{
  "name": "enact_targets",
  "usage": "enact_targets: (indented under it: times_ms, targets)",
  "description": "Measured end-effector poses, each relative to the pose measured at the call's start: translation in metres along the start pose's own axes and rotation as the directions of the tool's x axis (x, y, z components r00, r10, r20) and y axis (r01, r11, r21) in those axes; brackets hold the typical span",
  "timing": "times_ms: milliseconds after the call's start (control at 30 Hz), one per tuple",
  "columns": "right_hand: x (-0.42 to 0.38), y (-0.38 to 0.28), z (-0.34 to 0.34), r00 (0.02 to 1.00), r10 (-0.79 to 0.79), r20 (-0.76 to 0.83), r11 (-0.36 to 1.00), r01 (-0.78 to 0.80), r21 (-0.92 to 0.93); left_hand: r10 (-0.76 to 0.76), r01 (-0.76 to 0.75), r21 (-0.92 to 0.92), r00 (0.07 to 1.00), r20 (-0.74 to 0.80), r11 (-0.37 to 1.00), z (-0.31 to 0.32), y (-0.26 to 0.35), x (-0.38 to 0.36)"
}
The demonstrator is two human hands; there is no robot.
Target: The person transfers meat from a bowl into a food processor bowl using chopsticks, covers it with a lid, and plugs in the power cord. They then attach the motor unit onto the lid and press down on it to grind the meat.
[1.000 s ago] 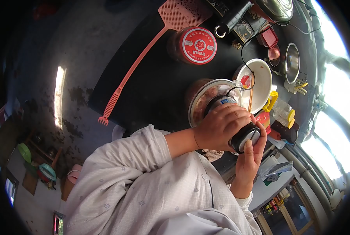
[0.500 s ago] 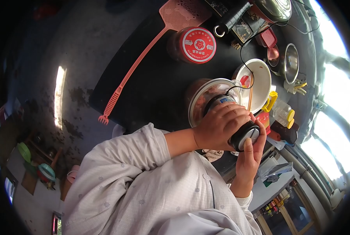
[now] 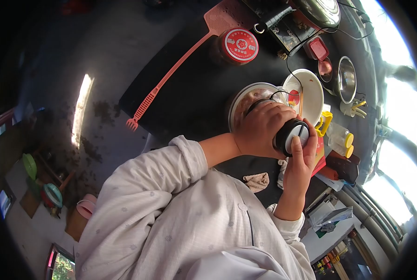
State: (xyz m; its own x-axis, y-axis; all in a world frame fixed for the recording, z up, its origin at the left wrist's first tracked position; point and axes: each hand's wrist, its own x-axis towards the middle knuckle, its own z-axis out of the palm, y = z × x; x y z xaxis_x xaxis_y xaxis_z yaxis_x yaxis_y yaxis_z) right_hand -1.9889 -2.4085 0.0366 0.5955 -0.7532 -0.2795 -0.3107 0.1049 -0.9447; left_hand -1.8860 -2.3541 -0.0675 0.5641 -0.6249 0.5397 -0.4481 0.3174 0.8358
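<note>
A black electric food chopper motor head (image 3: 296, 136) with a silver top and a cord sits tilted over a clear bowl (image 3: 235, 105) with pinkish, meat-like pieces inside. My left hand (image 3: 263, 128) wraps round the side of the motor head. From the right, my right hand (image 3: 303, 156) grips its upper end, thumb pressed on the silver cap. A white bowl (image 3: 316, 95) with chopsticks across it stands just beyond. The underside of the motor head is hidden by my left hand.
A red-lidded jar (image 3: 240, 45) and a pink fly swatter (image 3: 158, 87) lie on the black table (image 3: 180, 105). Toward the window are a steel bowl (image 3: 347, 80) and yellow-capped bottles (image 3: 341, 140). A beige cloth (image 3: 256, 182) lies near my body.
The view has shifted a little, so more of the cloth near my body shows. Both hands keep their hold on the motor head, which appears slightly higher in the view.
</note>
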Motion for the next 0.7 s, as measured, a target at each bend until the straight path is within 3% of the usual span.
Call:
enact_targets:
  times_ms: [267,367,500,600,700]
  targets:
    - [0.002,0.004,-0.002,0.998,-0.065,0.027,0.998,0.065,0.023,-0.097,0.08,0.112,0.983,0.158,0.991,-0.005,0.008,0.004]
    - [0.0,0.002,-0.001,0.999,-0.051,0.018,0.998,0.05,0.027,-0.051,0.026,0.146,0.985,0.166,0.989,-0.007,0.008,0.004]
    - [-0.002,-0.001,0.0,1.0,-0.021,-0.011,1.0,0.021,0.006,-0.039,0.03,0.058,0.984,0.173,0.998,-0.005,0.003,0.002]
    - [-0.002,-0.004,0.003,1.0,-0.024,-0.015,0.999,0.024,-0.03,-0.079,0.058,0.095,0.968,0.238,0.994,-0.007,0.002,0.003]
    - [-0.003,-0.006,0.005,0.999,0.007,-0.032,1.0,-0.007,-0.007,-0.041,0.052,-0.041,0.973,0.226,0.998,-0.008,-0.005,0.002]
